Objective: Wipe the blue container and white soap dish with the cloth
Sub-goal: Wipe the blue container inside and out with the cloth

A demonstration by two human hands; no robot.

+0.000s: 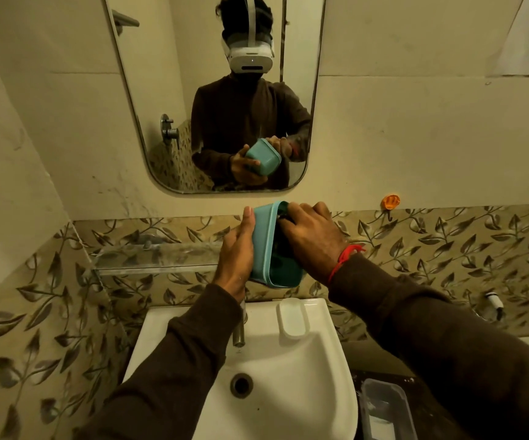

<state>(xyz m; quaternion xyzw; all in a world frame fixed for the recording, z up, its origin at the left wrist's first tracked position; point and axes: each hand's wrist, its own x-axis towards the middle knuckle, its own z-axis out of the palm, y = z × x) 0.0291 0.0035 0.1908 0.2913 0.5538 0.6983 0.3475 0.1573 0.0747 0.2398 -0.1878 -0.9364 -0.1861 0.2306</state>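
Bathroom wall, leaf-patterned tile below plain plaster, with a mirror (215,90) above a white ceramic washbasin (326,369). We hold the blue container (268,246) up in front of the tile band, above the tap (239,335) and well clear of the basin. It is a smooth plastic tub with rounded corners and a raised rim, tipped so its opening faces right, long axis running near to far.

Our left hand (236,252) lies flat along the outer left wall, fingers extended and thumb wrapped underneath, steadying it. Our right hand (312,241) reaches into the open mouth, fingers curled around something dark that we take for the cloth (284,215); only a small edge shows, so the grip itself we cannot confirm.

Judgement: interior wipe under way, exterior unverified.

White soap dish (292,317): glossy, oblong, rounded, resting on the basin's far right ledge, directly below the container and nearer our right hand. Its long axis runs near to far. Reaching it means lowering the right hand straight down. A clear plastic tray (383,408) sits at near right.
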